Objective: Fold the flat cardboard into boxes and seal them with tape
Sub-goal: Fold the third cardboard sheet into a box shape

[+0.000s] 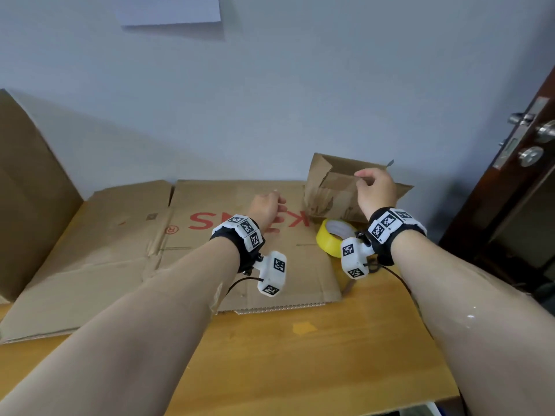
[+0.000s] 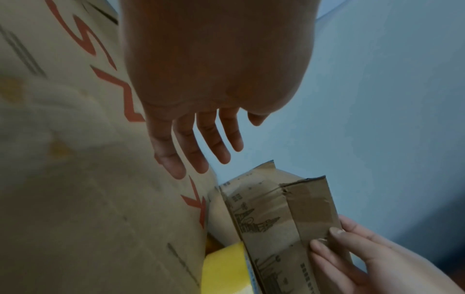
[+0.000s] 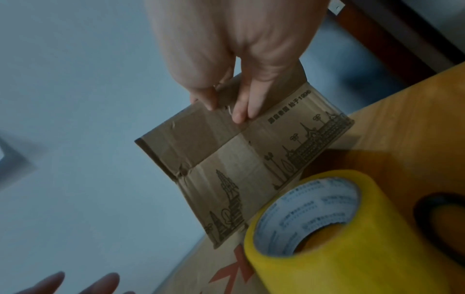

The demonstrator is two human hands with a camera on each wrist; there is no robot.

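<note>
While the right hand (image 1: pixel 375 187) pinches the upper flap of the small printed box (image 1: pixel 330 193), which stands at the table's (image 1: pixel 300 355) back against the wall, the left hand (image 1: pixel 265 207) hovers open-fingered over flat cardboard (image 1: pixel 210 235) just beside it; the yellow tape roll (image 1: pixel 329 240) sits before the box.

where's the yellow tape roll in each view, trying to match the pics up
Head: the yellow tape roll lies right of centre on the table, just left of the right wrist.
Left wrist: bottom centre, partly cut off by the lower edge.
Right wrist: large, lower right.
Shared landmark: the small printed cardboard box just behind the roll, held by the right hand, shows in all three.
</note>
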